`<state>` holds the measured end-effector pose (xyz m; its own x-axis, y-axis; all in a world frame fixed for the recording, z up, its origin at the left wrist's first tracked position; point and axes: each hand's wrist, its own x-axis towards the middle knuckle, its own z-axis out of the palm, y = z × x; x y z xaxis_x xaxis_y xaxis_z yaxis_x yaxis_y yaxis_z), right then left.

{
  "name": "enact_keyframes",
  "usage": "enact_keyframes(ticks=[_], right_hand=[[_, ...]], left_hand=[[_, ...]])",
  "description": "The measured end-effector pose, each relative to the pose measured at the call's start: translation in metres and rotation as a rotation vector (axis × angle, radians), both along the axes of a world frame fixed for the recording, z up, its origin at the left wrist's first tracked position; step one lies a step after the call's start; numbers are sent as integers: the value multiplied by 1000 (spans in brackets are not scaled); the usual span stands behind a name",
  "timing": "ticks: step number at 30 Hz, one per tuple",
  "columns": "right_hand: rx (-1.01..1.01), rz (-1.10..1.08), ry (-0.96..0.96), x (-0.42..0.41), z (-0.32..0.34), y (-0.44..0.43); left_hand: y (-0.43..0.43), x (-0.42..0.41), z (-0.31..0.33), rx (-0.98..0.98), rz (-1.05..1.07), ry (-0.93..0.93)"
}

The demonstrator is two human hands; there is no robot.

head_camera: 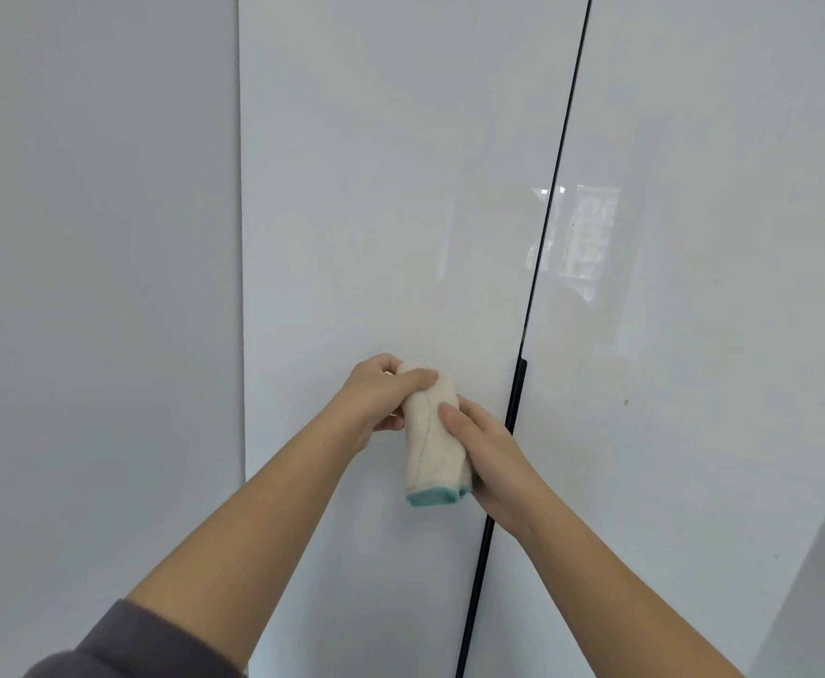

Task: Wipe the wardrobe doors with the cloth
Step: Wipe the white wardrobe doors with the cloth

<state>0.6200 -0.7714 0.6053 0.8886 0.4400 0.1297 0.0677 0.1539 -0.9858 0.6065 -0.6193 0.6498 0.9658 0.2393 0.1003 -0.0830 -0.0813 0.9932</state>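
The folded cloth (432,435) is gripped by the left hand (381,398) and right hand (486,450) before the left door (381,188); wiping judged not begun, flat pressing required next.

Both arms reach forward and converge at mid-frame, forearms bare; the left arm emerges from a dark grey sleeve (141,643). The left hand (378,398) grips the upper end of the rolled cloth (430,452), thumb laid across it. The right hand (491,450) holds its lower part from the right, thumb pressed on the front.
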Motion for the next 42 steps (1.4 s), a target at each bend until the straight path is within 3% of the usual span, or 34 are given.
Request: enact_keyframes(ticks=[5, 12, 18, 25, 32, 42], right_hand=[[113, -93, -172, 12, 35, 13], [279, -60, -200, 29, 87, 34], [424, -200, -329, 48, 144, 40], [407, -375, -576, 73, 234, 40], [325, -573, -840, 94, 319, 48], [190, -1001, -1236, 97, 458, 38]], left_hand=[[9, 15, 32, -37, -3, -127], [27, 34, 89, -20, -7, -287], [53, 46, 145, -49, 73, -373], [72, 64, 197, 278, 325, -681], [100, 86, 253, 697, 659, -846], [125, 98, 338, 928, 926, -1035]])
